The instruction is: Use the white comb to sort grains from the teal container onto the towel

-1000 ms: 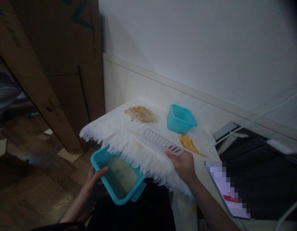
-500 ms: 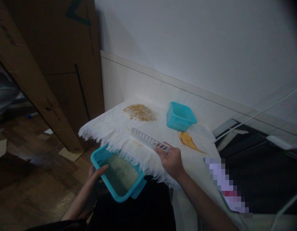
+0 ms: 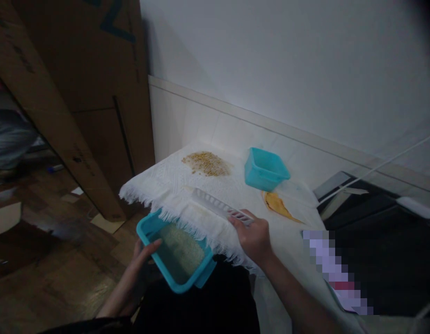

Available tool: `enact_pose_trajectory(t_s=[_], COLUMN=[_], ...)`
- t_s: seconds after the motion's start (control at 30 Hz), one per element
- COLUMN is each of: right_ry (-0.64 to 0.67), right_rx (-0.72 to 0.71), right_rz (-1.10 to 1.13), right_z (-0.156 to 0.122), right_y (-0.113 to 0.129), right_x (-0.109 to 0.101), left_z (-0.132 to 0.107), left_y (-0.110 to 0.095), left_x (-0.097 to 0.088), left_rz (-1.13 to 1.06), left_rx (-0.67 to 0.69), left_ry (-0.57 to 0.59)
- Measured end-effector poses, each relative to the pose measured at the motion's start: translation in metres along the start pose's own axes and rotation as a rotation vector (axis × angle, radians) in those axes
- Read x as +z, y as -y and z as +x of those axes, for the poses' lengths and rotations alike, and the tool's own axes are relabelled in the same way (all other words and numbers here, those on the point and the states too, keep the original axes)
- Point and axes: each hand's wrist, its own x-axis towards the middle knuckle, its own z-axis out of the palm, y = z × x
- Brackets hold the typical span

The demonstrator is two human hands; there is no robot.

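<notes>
My left hand [image 3: 142, 260] grips a turquoise plastic tub [image 3: 180, 287] below the table's front edge, its thumb over the rim. Pale, rice-like grains [image 3: 183, 248] lie inside the tub, which tilts. Shut around one end of a long white slotted plastic piece [image 3: 220, 205] is my right hand [image 3: 254, 235]. That piece lies low over the fringed white cloth [image 3: 159, 181], just behind the tub; I cannot tell whether its underside touches the cloth. A few pale grains seem to lie by its far end. Farther back on the cloth is a heap of yellowish kernels [image 3: 209, 163].
A second turquoise tub [image 3: 258, 178] stands at the back right of the table, beside a crumpled orange-yellow piece [image 3: 279, 206]. A tall cardboard box [image 3: 96, 134] rises on the left. At the right are a dark case [image 3: 378, 260] and a white cable [image 3: 378, 162].
The whole view has shifted slightly, so everything appears a little farther right. Both hands keep their holds, and the tub and slotted piece show hardly any movement relative to the cloth.
</notes>
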Motion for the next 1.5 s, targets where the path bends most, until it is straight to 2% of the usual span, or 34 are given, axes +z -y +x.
enact_pose_trajectory(t_s=[0.17,0.37,0.53,0.7,0.9,1.1,1.2,1.33,1.5], right_ry=[-0.053,-0.03,-0.068,-0.081,-0.077,-0.015,-0.032,-0.114,-0.083], right_rx=[-0.018,-0.101,-0.158,-0.215,-0.282,-0.23,-0.19,-0.184,-0.224], right_rz=[-0.152,-0.159,-0.204,-0.287,-0.233,-0.159,-0.139,-0.185,-0.189], right_z=[-0.025,-0.052,-0.06,-0.058,-0.065,-0.086,-0.079,-0.05,-0.03], right_y=[-0.015,-0.005,-0.004,-0.003,0.007,0.009,0.009,0.005,0.003], right_x=[-0.02,-0.023,-0.027,-0.036,-0.031,-0.025,-0.024,-0.02,-0.013], left_z=[-0.017,-0.016,-0.013,-0.011,-0.006,-0.013,-0.015,-0.011,-0.009], left_y=[-0.001,0.0,0.004,0.003,0.004,0.0,-0.001,0.001,0.001], left_x=[0.008,0.009,0.009,0.007,0.001,0.002,0.002,0.001,0.0], left_rz=[0.022,0.001,-0.007,0.004,0.039,0.017,0.027,0.023,0.037], left_rx=[0.03,0.013,0.038,0.007,-0.02,-0.025,-0.027,-0.008,0.004], left_ry=[-0.045,-0.05,-0.025,-0.007,0.012,0.02,0.023,0.021,0.006])
